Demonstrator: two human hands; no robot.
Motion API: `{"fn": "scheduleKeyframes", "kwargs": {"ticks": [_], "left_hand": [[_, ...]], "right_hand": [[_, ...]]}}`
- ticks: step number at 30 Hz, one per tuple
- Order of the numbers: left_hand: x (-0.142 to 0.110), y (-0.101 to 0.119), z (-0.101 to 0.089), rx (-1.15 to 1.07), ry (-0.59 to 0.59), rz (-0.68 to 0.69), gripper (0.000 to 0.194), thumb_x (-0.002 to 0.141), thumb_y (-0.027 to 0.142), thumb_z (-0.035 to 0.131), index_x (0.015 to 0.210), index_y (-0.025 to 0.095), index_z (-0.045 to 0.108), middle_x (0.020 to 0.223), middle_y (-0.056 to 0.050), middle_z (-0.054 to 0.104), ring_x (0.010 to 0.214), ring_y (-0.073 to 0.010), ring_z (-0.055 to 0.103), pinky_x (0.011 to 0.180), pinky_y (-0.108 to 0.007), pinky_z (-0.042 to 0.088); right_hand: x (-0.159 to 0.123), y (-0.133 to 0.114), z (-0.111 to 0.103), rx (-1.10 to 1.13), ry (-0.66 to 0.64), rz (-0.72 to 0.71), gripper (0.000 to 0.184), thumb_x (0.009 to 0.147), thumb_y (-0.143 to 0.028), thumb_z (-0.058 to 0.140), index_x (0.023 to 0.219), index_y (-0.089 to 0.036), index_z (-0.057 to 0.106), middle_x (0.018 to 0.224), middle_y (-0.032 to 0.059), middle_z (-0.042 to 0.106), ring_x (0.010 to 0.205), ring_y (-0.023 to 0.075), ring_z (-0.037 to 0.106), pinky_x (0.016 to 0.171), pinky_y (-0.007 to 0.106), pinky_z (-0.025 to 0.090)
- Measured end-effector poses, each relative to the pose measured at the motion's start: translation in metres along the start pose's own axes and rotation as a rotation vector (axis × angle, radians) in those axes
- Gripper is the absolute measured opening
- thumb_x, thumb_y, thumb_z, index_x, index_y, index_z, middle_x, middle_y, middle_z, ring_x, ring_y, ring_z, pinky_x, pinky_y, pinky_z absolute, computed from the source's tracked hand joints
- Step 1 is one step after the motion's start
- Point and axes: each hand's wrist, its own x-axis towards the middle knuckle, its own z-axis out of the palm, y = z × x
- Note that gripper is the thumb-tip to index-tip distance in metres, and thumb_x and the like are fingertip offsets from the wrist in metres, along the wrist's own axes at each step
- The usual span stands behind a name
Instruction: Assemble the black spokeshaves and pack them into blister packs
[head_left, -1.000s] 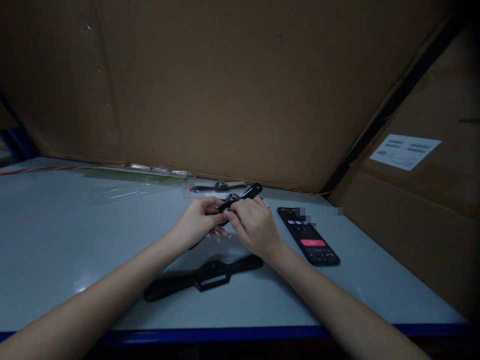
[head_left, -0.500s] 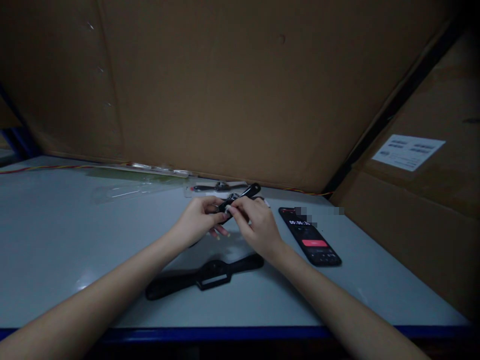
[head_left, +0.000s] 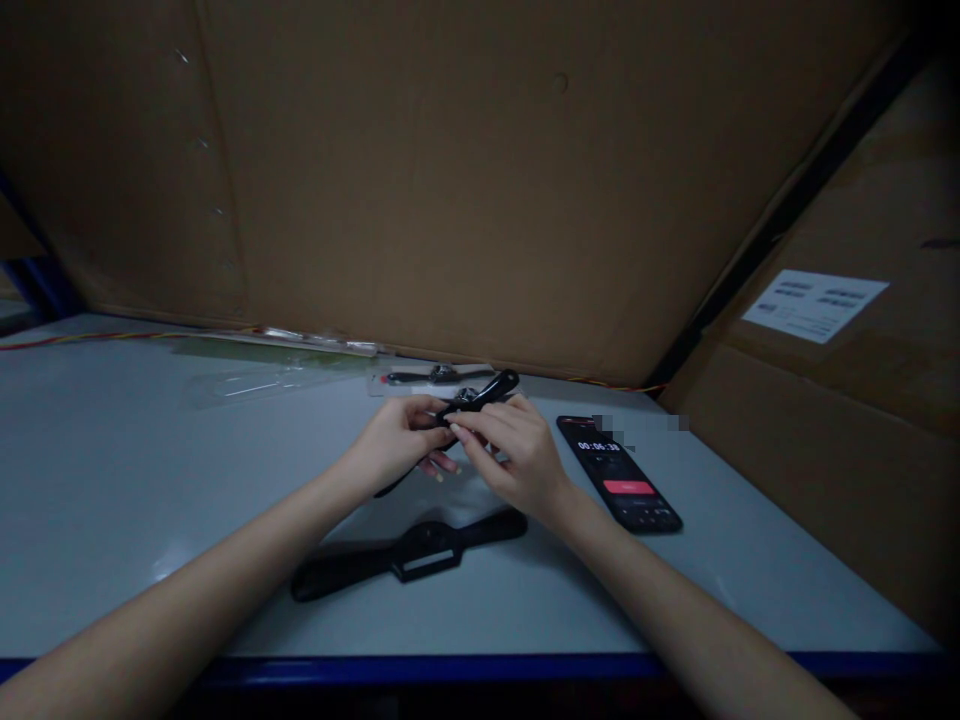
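A black spokeshave (head_left: 497, 388) is held slanted above the table, one handle pointing up to the right and the other down to the left. My left hand (head_left: 397, 443) is closed around its middle and left part. My right hand (head_left: 521, 455) has its thumb and index finger closed at the middle of the tool; the fingers hide the small part they touch. On the table just below the hands lies a second black spokeshave body (head_left: 429, 540), its rectangular frame toward me.
Behind the hands, another spokeshave (head_left: 442, 374) lies in clear packaging. An empty clear plastic blister (head_left: 255, 383) is at the back left. A phone with a running timer (head_left: 626, 487) lies at right. Cardboard walls (head_left: 450, 200) close off the back and right.
My right index finger has stretched further left over the spokeshave's middle, and the small shiny part at my fingertips is now covered. My left hand stays nearly still.
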Motion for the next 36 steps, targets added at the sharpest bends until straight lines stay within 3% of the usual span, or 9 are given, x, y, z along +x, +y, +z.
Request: {"fn": "scheduleKeyframes", "kwargs": {"ticks": [11, 21, 30, 36], "left_hand": [[0.0013, 0.0016, -0.0027, -0.043, -0.012, -0.033, 0.016, 0.072, 0.008, 0.06, 0.088, 0.009, 0.056, 0.065, -0.003, 0.066, 0.049, -0.0151, 0.064, 0.039, -0.019, 0.047], [0.0003, 0.0026, -0.0028, -0.01, -0.015, -0.013, 0.013, 0.074, 0.009, 0.059, 0.086, 0.009, 0.056, 0.062, -0.003, 0.065, 0.049, -0.014, 0.064, 0.039, -0.017, 0.046], [0.0025, 0.0018, -0.0052, -0.009, -0.018, -0.016, 0.016, 0.074, 0.006, 0.057, 0.09, 0.009, 0.055, 0.066, -0.004, 0.066, 0.05, -0.0162, 0.065, 0.039, -0.019, 0.047], [0.0042, -0.0006, -0.0058, -0.025, -0.006, 0.002, 0.016, 0.073, 0.007, 0.059, 0.088, 0.009, 0.055, 0.065, -0.004, 0.066, 0.049, -0.0148, 0.065, 0.039, -0.018, 0.047]], "right_hand": [[-0.0017, 0.0027, -0.0019, -0.029, 0.033, 0.031, 0.015, 0.084, -0.02, 0.049, 0.078, -0.015, 0.063, 0.066, 0.0008, 0.066, 0.058, 0.0129, 0.056, 0.063, 0.031, 0.031], [-0.0009, 0.0, -0.0045, 0.0, 0.015, -0.01, 0.018, 0.085, -0.018, 0.049, 0.096, -0.016, 0.063, 0.086, 0.0022, 0.071, 0.066, 0.0137, 0.061, 0.064, 0.031, 0.031], [-0.0035, 0.0032, -0.0032, -0.049, 0.016, 0.038, 0.019, 0.086, -0.019, 0.046, 0.081, -0.016, 0.064, 0.073, 0.0027, 0.07, 0.06, 0.0131, 0.058, 0.063, 0.031, 0.031], [-0.0017, 0.0003, -0.004, 0.007, -0.038, -0.031, 0.019, 0.086, -0.019, 0.047, 0.09, -0.016, 0.065, 0.071, 0.0012, 0.07, 0.06, 0.0129, 0.059, 0.061, 0.03, 0.03]]}}
